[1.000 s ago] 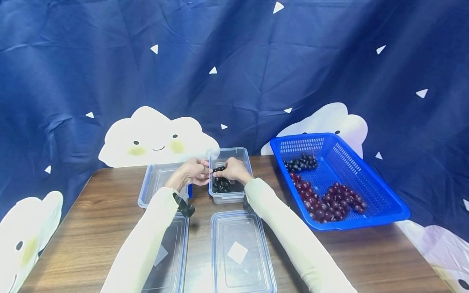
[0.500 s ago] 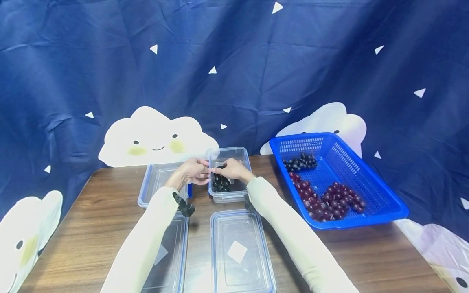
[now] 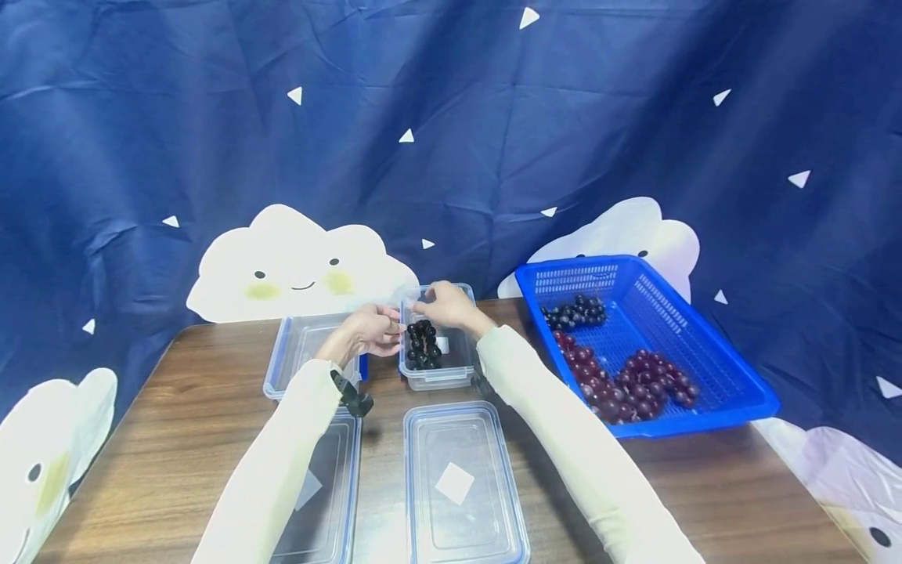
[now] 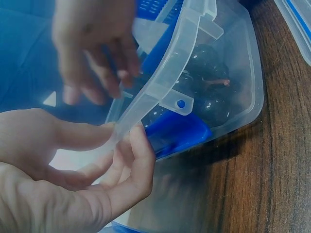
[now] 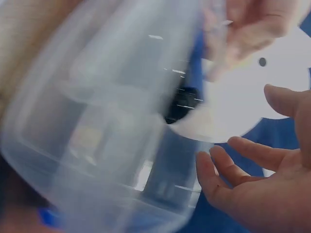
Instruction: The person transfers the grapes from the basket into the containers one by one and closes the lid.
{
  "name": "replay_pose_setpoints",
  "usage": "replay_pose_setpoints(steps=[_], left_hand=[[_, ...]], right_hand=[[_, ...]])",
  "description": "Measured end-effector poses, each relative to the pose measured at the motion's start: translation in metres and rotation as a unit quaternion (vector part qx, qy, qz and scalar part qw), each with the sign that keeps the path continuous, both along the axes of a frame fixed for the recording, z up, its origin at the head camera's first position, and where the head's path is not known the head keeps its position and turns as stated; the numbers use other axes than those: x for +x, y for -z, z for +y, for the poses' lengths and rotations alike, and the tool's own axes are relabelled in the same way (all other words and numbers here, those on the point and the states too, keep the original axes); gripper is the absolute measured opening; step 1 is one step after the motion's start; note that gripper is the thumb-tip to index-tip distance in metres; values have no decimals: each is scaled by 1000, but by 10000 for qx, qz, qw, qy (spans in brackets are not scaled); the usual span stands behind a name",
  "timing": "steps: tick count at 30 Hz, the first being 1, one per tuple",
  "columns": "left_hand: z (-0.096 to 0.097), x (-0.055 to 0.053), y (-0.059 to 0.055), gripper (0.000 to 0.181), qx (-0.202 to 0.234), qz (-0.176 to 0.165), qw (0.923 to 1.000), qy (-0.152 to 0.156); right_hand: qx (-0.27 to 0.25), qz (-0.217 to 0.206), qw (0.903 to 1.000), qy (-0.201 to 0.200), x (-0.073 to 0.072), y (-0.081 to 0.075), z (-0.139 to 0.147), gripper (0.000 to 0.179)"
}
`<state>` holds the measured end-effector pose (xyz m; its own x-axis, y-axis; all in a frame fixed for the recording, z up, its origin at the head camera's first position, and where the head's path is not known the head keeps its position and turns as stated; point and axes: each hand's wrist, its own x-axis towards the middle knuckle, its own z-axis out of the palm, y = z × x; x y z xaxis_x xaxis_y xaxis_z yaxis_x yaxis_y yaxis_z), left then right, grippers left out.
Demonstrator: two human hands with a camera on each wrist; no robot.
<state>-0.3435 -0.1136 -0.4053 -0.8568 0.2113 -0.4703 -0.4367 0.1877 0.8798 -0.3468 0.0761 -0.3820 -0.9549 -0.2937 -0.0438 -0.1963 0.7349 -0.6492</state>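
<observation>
One dark grape bunch looks light, slippery, best taken by its stem; left hand pinches the box by its rim; right hand hangs spread, empty.

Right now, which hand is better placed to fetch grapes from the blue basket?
Probably the right hand: it looks empty and nearer the basket, while the left hand pinches the box at its rim.

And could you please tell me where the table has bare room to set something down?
The table is bare left of the left sleeve, and between the right sleeve and the blue basket. The middle is crowded: the left hand pinches the box holding black grapes, the right hand hovers over it, and clear plasticware lies in front.
</observation>
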Motion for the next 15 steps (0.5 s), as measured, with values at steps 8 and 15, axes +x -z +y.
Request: replay_pose_setpoints(steps=[8, 15], left_hand=[[0, -1, 0, 45, 33, -3, 10000, 14], [-2, 1, 0, 49, -56, 43, 9999, 124]], right_hand=[[18, 614, 9979, -217, 8, -66, 14, 51], [254, 947, 9940, -481, 32, -118, 58, 55]])
